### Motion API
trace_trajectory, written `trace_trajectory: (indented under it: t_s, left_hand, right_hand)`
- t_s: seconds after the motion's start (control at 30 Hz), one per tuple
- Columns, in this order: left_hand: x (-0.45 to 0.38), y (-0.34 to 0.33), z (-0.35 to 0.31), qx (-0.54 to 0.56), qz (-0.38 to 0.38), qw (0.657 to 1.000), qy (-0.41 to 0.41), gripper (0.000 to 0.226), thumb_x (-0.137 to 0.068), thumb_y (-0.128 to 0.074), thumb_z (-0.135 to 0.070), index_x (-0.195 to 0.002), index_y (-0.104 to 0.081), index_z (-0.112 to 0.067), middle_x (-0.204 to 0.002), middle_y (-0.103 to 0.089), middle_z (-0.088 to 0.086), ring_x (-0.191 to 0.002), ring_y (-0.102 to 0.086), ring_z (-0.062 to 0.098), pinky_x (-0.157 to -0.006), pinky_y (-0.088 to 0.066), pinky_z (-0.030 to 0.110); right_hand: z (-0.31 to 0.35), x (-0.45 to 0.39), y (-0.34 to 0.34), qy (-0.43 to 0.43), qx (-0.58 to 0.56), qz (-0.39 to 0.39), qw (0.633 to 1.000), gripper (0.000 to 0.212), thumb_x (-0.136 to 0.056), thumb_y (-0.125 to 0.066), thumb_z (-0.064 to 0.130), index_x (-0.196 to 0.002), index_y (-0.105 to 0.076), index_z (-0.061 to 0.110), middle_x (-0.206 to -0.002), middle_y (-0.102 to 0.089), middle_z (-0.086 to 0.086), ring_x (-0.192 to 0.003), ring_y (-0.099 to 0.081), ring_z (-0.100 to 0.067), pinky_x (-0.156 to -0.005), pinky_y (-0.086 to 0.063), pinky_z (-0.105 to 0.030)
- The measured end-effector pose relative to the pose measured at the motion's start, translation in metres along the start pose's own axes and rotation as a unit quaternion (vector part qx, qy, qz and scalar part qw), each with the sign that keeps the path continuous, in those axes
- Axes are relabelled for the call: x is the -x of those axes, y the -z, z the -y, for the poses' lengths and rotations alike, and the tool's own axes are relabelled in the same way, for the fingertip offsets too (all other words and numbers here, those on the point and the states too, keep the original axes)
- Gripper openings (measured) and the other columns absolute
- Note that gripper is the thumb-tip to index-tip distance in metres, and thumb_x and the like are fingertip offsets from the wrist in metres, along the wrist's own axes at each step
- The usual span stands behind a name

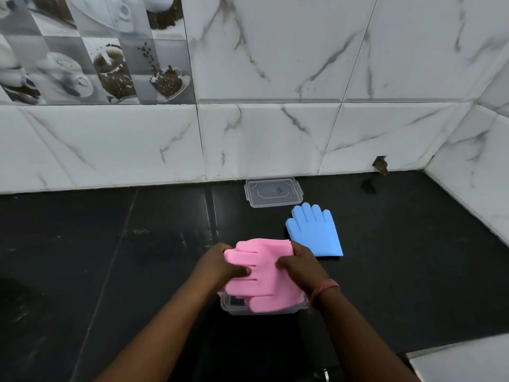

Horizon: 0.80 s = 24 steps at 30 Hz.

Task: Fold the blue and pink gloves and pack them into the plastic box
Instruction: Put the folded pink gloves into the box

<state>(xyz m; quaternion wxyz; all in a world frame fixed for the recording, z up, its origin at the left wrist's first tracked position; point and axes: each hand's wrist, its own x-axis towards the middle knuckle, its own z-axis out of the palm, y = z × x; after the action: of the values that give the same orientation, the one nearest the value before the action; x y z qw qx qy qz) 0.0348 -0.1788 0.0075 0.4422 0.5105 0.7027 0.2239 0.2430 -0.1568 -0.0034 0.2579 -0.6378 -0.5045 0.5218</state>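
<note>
A folded pink glove (pixel 264 277) hangs over the clear plastic box (pixel 234 306) at the centre of the black counter, its fingers draped into the box. My left hand (pixel 223 267) grips the glove's left side with the thumb on top. My right hand (pixel 300 264) grips its right side, thumb pressed on the glove. A blue glove (pixel 314 232) lies flat and unfolded on the counter just beyond my right hand, fingers pointing to the wall. Most of the box is hidden under the pink glove.
The box's clear lid (pixel 272 192) lies flat by the marble-tiled wall (pixel 275 133), behind the blue glove. A second tiled wall closes the counter at the right. A light grey ledge (pixel 465 359) shows at the lower right corner.
</note>
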Motion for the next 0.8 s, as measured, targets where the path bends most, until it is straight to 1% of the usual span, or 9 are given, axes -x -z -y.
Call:
trace_trajectory:
  t_s: [0.07, 0.13, 0.2, 0.3, 0.33, 0.4, 0.57, 0.73, 0.8]
  left_hand:
    - [0.001, -0.002, -0.007, -0.216, -0.024, 0.976, -0.010, 0.048, -0.064, -0.081, -0.050, -0.104, -0.068, -0.026, -0.104, -0.075, 0.002, -0.095, -0.070, 0.022, -0.080, -0.058, 0.036]
    - [0.002, -0.007, -0.012, -0.383, -0.080, 0.920, -0.028, 0.077, -0.062, -0.078, -0.065, -0.127, -0.059, -0.030, -0.131, -0.062, 0.006, -0.120, -0.058, 0.029, -0.096, -0.050, 0.041]
    - [0.000, -0.015, -0.015, -0.428, -0.113, 0.891, -0.102, 0.091, -0.066, -0.080, -0.062, -0.143, -0.046, -0.028, -0.145, -0.051, 0.008, -0.132, -0.047, 0.032, -0.104, -0.043, 0.046]
    - [-0.005, -0.026, -0.013, -0.419, -0.082, 0.886, -0.183, 0.102, -0.076, -0.081, -0.040, -0.159, -0.022, -0.032, -0.155, -0.045, 0.004, -0.139, -0.044, 0.029, -0.110, -0.041, 0.046]
    - [-0.005, -0.029, -0.010, -0.419, -0.080, 0.885, -0.187, 0.099, -0.078, -0.079, -0.036, -0.159, -0.022, -0.032, -0.155, -0.045, 0.003, -0.139, -0.044, 0.028, -0.111, -0.040, 0.045]
    - [-0.006, -0.034, -0.004, -0.426, -0.089, 0.878, -0.202, 0.081, -0.081, -0.075, -0.033, -0.153, -0.037, -0.034, -0.148, -0.052, -0.001, -0.132, -0.048, 0.025, -0.108, -0.039, 0.041]
    - [-0.008, -0.032, -0.006, -0.425, -0.127, 0.869, -0.217, 0.047, -0.082, -0.070, -0.049, -0.124, -0.063, -0.032, -0.119, -0.066, -0.005, -0.114, -0.057, 0.021, -0.097, -0.037, 0.037]
    - [-0.003, -0.038, -0.005, -0.420, -0.128, 0.870, -0.224, 0.028, -0.089, -0.062, -0.047, -0.111, -0.068, -0.031, -0.103, -0.071, -0.007, -0.105, -0.061, 0.019, -0.090, -0.032, 0.039]
    - [0.000, -0.042, -0.003, -0.429, -0.118, 0.868, -0.221, 0.024, -0.092, -0.057, -0.046, -0.107, -0.068, -0.031, -0.101, -0.072, -0.006, -0.104, -0.060, 0.020, -0.088, -0.030, 0.040]
  right_hand:
    - [0.001, 0.001, -0.004, -0.005, 0.022, 0.007, 1.000, 0.030, -0.087, -0.054, 0.009, -0.100, -0.059, 0.036, -0.098, -0.063, 0.016, -0.094, -0.057, -0.007, -0.069, -0.044, -0.023]
    - [0.002, 0.001, -0.010, -0.007, 0.056, 0.003, 0.998, 0.032, -0.086, -0.051, 0.009, -0.104, -0.059, 0.035, -0.099, -0.065, 0.012, -0.093, -0.058, -0.008, -0.075, -0.047, -0.027]
    - [0.003, 0.001, -0.013, -0.010, 0.075, -0.009, 0.997, 0.032, -0.085, -0.050, 0.010, -0.109, -0.062, 0.029, -0.104, -0.067, 0.005, -0.094, -0.060, -0.010, -0.081, -0.049, -0.031]
    - [0.008, 0.000, -0.012, -0.036, 0.076, 0.002, 0.996, 0.026, -0.086, -0.051, 0.011, -0.105, -0.060, 0.027, -0.101, -0.065, 0.004, -0.088, -0.057, -0.009, -0.075, -0.046, -0.029]
    - [0.010, -0.001, -0.010, -0.047, 0.072, 0.009, 0.996, 0.025, -0.086, -0.052, 0.010, -0.104, -0.059, 0.027, -0.099, -0.064, 0.004, -0.087, -0.057, -0.009, -0.070, -0.045, -0.028]
    - [0.012, -0.002, -0.008, -0.068, 0.063, 0.017, 0.995, 0.023, -0.085, -0.054, 0.009, -0.102, -0.059, 0.024, -0.097, -0.063, 0.002, -0.086, -0.056, -0.011, -0.064, -0.043, -0.026]
    - [0.013, -0.003, -0.003, -0.106, 0.045, 0.027, 0.993, 0.017, -0.078, -0.057, 0.007, -0.082, -0.062, 0.023, -0.091, -0.066, -0.001, -0.085, -0.058, -0.019, -0.061, -0.041, -0.028]
    - [0.014, -0.003, 0.001, -0.123, 0.053, 0.017, 0.991, 0.015, -0.076, -0.057, 0.006, -0.080, -0.061, 0.020, -0.085, -0.063, 0.000, -0.081, -0.056, -0.017, -0.059, -0.039, -0.027]
    - [0.014, -0.004, 0.001, -0.123, 0.061, 0.012, 0.990, 0.016, -0.077, -0.056, 0.005, -0.087, -0.062, 0.017, -0.085, -0.061, 0.000, -0.080, -0.056, -0.017, -0.060, -0.039, -0.027]
